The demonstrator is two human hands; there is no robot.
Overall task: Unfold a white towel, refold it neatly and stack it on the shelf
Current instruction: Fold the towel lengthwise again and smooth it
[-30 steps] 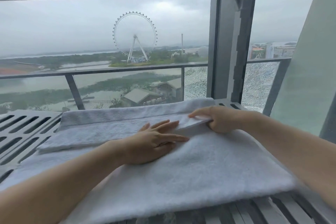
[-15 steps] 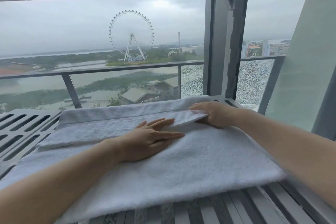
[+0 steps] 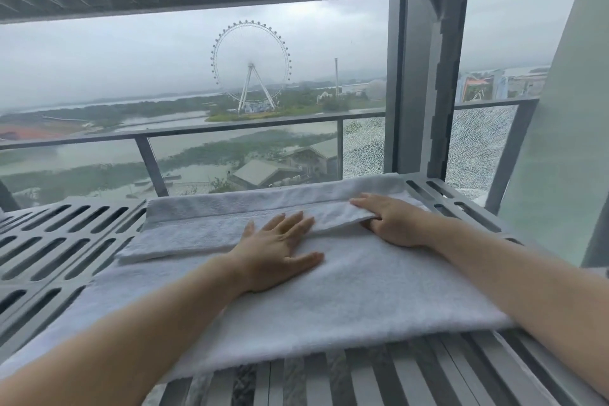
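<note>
A white towel point(image 3: 346, 290) lies spread on the grey slatted shelf point(image 3: 59, 247), a folded band of it running across its far side. The left hand point(image 3: 276, 254) presses flat on the towel near the middle, fingers straight and spread apart. The right hand point(image 3: 392, 222) sits at the band's right end, thumb over and fingers tucked under, pinching that flap's corner.
</note>
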